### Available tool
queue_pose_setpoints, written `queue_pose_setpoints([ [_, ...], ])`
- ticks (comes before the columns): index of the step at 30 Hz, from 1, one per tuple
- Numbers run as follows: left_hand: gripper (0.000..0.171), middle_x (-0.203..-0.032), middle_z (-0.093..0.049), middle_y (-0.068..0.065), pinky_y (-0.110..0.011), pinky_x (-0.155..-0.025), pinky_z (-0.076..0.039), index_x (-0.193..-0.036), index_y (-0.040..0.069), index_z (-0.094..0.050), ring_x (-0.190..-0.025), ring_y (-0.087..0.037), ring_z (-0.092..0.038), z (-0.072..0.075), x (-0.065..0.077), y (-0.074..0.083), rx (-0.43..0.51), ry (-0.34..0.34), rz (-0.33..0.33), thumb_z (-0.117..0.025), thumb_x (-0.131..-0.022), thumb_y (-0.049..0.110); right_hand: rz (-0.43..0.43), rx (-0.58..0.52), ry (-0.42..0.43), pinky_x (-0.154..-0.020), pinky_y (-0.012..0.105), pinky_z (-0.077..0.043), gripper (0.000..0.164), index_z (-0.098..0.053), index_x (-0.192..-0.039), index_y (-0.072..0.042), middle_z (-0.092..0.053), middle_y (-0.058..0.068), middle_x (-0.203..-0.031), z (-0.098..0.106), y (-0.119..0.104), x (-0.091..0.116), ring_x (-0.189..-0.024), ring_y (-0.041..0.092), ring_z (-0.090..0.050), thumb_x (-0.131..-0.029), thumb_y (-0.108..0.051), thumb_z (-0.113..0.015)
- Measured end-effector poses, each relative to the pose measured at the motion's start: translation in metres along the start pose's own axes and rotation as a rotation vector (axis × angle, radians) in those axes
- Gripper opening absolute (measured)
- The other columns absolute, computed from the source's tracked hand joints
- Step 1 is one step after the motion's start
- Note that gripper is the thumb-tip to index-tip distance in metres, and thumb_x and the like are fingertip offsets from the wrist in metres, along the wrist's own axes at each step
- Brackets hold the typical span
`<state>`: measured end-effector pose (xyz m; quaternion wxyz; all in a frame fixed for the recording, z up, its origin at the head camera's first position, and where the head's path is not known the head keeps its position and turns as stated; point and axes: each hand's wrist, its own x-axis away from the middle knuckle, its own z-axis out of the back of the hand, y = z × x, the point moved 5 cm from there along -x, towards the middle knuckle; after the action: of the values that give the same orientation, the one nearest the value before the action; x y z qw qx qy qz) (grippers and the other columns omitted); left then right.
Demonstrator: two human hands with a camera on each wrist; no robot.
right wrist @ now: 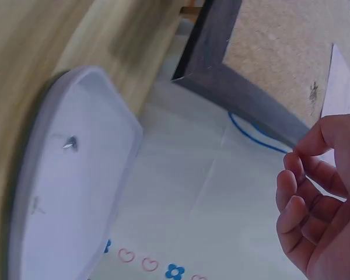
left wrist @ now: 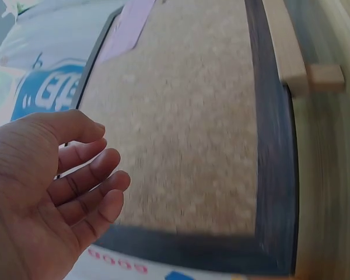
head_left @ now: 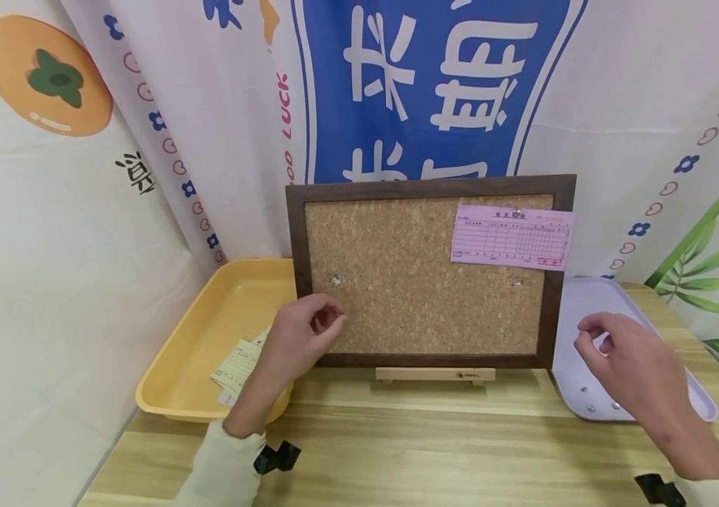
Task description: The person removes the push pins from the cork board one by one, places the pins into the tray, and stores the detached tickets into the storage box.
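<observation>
A cork board [head_left: 422, 296] in a dark brown wooden frame leans upright on a small wooden stand [head_left: 435, 374]. One clear push pin [head_left: 516, 213] fixes a pink receipt slip [head_left: 511, 236] at its upper right, and the slip overlaps the frame. Two more clear pins stick in the cork: a left pin [head_left: 336, 280] and a right pin [head_left: 516, 282]. My left hand [head_left: 308, 327] hovers before the board's lower left corner, fingers loosely curled around nothing. Beside the right edge, my right hand [head_left: 634, 362] hangs over the lavender tray [head_left: 701, 401], loosely curled, with nothing visible in it.
At the left stands a yellow tray [head_left: 169, 380] holding pale yellow slips [head_left: 239, 362], partly behind my left forearm. Several clear pins [head_left: 590, 408] lie in the lavender tray. A printed curtain [head_left: 245, 141] hangs behind the wooden table [head_left: 397, 451].
</observation>
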<state>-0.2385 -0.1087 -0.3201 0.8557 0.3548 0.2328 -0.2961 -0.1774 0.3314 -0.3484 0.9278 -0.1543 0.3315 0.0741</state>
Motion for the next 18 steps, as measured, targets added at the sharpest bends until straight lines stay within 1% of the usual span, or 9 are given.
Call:
queue_pose_setpoints([
  [3, 0.002, -0.081, -0.065, 0.000, -0.029, -0.059, -0.054, -0.092, 0.005, -0.073, -0.070, -0.015, -0.061, -0.008, -0.007, 0.008, 0.015, 0.001, -0.045, -0.071, -0.093, 0.005, 0.005, 0.004, 0.006, -0.046, 0.031, -0.043, 0.011, -0.073, -0.096, -0.008, -0.071, 0.006, -0.085, 0.000, -0.006, -0.003, -0.069, 0.023, -0.063, -0.085, -0.011, -0.072],
  [6, 0.002, -0.082, -0.066, -0.001, -0.029, -0.059, -0.055, -0.093, 0.004, -0.072, -0.071, -0.015, -0.062, -0.017, -0.013, 0.015, 0.029, -0.004, -0.069, -0.071, -0.092, 0.004, 0.020, 0.000, 0.022, -0.047, 0.032, -0.044, 0.012, -0.073, -0.096, -0.007, -0.071, 0.007, -0.086, 0.000, -0.011, -0.006, -0.070, 0.023, -0.063, -0.085, -0.011, -0.072],
  [12, 0.007, -0.085, -0.069, -0.003, -0.027, -0.061, -0.056, -0.098, 0.001, -0.074, -0.072, -0.017, -0.065, -0.035, -0.024, 0.027, 0.059, -0.010, -0.086, -0.073, -0.092, 0.001, 0.081, 0.000, 0.100, -0.047, 0.032, -0.043, 0.013, -0.072, -0.095, -0.008, -0.069, 0.007, -0.082, 0.001, -0.022, -0.014, -0.068, 0.023, -0.062, -0.083, -0.012, -0.071],
  [18, 0.011, -0.090, -0.071, -0.007, -0.031, -0.063, -0.059, -0.103, -0.001, -0.074, -0.073, -0.017, -0.066, -0.055, -0.035, 0.040, 0.089, -0.034, -0.089, -0.074, -0.092, 0.002, 0.114, -0.002, 0.124, -0.047, 0.034, -0.044, 0.012, -0.071, -0.096, -0.007, -0.068, 0.006, -0.080, -0.001, -0.030, -0.022, -0.067, 0.021, -0.061, -0.084, -0.011, -0.071],
])
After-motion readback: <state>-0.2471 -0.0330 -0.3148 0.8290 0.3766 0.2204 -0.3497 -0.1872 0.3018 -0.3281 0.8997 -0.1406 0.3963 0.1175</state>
